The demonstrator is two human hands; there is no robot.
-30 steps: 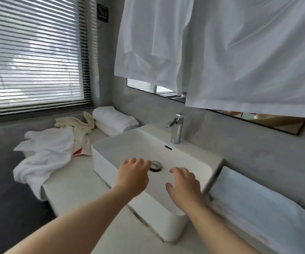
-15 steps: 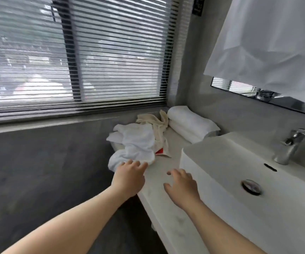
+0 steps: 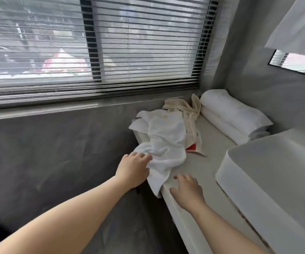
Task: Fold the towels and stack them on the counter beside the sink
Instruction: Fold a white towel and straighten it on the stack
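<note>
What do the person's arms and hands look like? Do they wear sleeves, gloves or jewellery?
Both forearms are bare as far as the frame shows, with no sleeves. The left hand and the right hand wear no gloves; no watch, bracelet or ring is visible. One right fingertip shows a small reddish spot, perhaps nail polish, too blurred to be sure.

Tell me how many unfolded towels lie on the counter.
2. The white towel hangs over the counter edge at the left hand; the beige towel lies behind it. Others may hide underneath.
</note>
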